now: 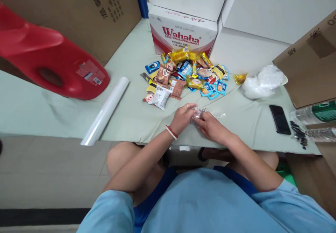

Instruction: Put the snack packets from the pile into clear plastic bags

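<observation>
My left hand (pixel 183 118) and my right hand (pixel 210 127) meet over the near part of the covered table. Between them is a crinkled clear plastic bag (pixel 198 115), gripped from both sides with closed fingers. A thin see-through end of it spreads out to the right. What the bag contains, if anything, is hidden by my fingers. Just beyond my hands lies a heap of small wrapped snacks (pixel 183 72) in brown, yellow, blue and silver packets. A silver-white snack packet (pixel 160 97) is at the heap's near left edge.
A red jug (pixel 65 61) and a white roll (pixel 106 110) are on the left. Behind the snacks stands a Wahaha carton (pixel 181 33). To the right are bunched white plastic bags (pixel 264 82), a black phone (pixel 279 119), small dark pieces (pixel 299 133) and plastic bottles (pixel 315 114).
</observation>
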Demonstrator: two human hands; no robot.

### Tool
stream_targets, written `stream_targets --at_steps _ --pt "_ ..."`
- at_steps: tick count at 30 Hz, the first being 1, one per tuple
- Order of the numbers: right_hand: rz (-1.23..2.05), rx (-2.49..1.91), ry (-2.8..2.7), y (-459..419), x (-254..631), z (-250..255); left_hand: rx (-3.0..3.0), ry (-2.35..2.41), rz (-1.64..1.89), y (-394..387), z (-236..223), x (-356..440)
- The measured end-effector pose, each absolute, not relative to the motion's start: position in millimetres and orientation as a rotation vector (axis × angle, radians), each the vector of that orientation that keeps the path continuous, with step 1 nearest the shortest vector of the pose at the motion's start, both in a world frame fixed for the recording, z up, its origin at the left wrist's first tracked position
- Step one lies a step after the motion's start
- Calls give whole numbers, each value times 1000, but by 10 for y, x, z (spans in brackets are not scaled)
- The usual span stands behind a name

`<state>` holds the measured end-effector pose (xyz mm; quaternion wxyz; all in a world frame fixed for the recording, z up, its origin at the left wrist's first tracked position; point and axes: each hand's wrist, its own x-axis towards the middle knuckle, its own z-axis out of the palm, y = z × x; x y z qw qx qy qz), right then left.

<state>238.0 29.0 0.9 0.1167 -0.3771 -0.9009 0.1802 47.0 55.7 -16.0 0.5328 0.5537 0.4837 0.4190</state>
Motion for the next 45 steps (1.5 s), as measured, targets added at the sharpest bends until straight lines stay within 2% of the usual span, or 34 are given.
stream_targets --at_steps 3,5,7,10,12,16,21,25,29,33,35,37,39,42,45 --pt "767 -958 -2535 195 2520 95 2014 1254 887 445 -232 566" --pt "873 -1051 -2319 189 2645 124 2352 1271 771 349 -266 609" --pt "774 -1346 -1995 257 2762 90 2546 1296 697 263 -294 642" --pt "432 -1743 -1734 442 2872 -79 2698 1379 698 192 -338 670" --pt "342 -1880 -1829 531 2905 -218 2761 1424 729 185 -370 673" --pt "430 -1882 -2054 486 2991 -304 2841 1426 778 222 -421 655" --pt "729 -1838 -1908 489 3052 45 2867 1388 737 228 -425 642" --pt "839 -1700 -1845 815 2677 216 2900 1346 715 181 -441 694" --pt "884 -1706 -1885 1061 2158 110 2817 1266 782 160 -472 684" --pt "815 -1678 -1897 999 1970 -61 2495 1174 1102 199 -431 478" --pt "767 -1604 -1864 927 1994 -131 2250 1322 1254 259 -402 373" --pt "767 -1555 -1798 876 2039 -184 2012 1595 1213 346 -392 326" --pt "825 -1529 -1735 847 2079 -211 1872 1742 997 426 -399 347" --pt "860 -1487 -1728 788 2134 -184 1788 1602 851 448 -395 439" --pt "869 -1454 -1714 635 2224 -101 1774 1368 1066 321 -336 509"
